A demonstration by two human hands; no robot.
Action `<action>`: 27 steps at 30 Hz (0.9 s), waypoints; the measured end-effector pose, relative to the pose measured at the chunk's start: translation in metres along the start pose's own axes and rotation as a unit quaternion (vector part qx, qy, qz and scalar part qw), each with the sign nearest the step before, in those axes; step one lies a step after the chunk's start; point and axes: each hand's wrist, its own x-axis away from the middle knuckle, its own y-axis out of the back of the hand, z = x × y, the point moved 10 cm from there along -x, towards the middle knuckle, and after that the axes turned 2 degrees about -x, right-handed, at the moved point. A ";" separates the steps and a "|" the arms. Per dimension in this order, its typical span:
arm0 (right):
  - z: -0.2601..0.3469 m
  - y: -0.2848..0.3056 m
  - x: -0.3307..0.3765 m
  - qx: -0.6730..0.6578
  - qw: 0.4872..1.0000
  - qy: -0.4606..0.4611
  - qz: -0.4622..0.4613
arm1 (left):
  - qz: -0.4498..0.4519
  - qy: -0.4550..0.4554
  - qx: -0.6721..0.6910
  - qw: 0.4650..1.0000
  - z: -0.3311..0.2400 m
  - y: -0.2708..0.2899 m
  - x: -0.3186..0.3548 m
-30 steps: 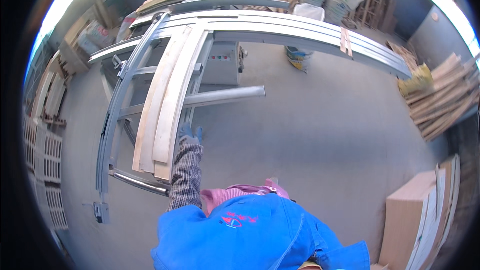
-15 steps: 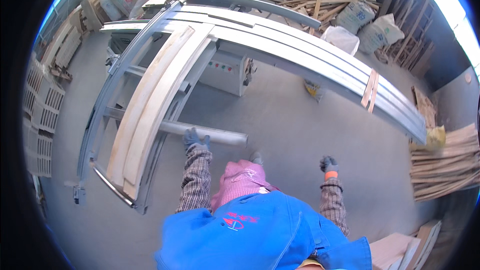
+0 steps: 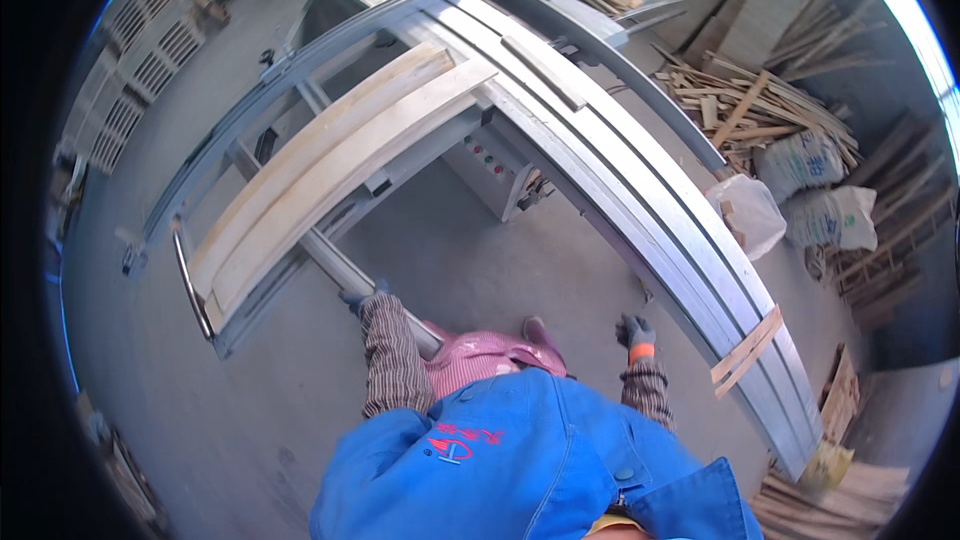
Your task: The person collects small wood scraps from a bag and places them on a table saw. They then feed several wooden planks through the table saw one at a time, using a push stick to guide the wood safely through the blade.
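Observation:
My left hand [image 3: 365, 297], in a grey glove, is closed around a round-edged metal bar [image 3: 345, 268]. The bar sticks out from the side frame of a sliding table saw, and its near end reaches my pink checked apron. Two long pale boards [image 3: 320, 165] lie side by side on that frame, beyond my left hand. My right hand [image 3: 634, 331], gloved with an orange cuff, hangs low over the floor with loosely bent fingers apart and nothing seen in them. Nearest to it is the saw's long silvery sliding table [image 3: 640, 180].
Two short wood strips [image 3: 748, 350] lie across the sliding table. Scrap wood [image 3: 750, 105] and white sacks [image 3: 825, 215] stand behind it on the right. A control box with buttons [image 3: 490, 165] sits under the table. Slatted pale stacks [image 3: 150, 50] stand at the far left.
My view has turned right, so the saw appears swung round and nearer. My left hand stays on the bar, whose end now comes up to my apron. My right hand remains low.

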 end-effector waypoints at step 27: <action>0.278 -0.334 -0.194 0.262 0.910 0.251 0.202 | 0.008 0.098 0.218 0.971 -0.006 0.003 0.010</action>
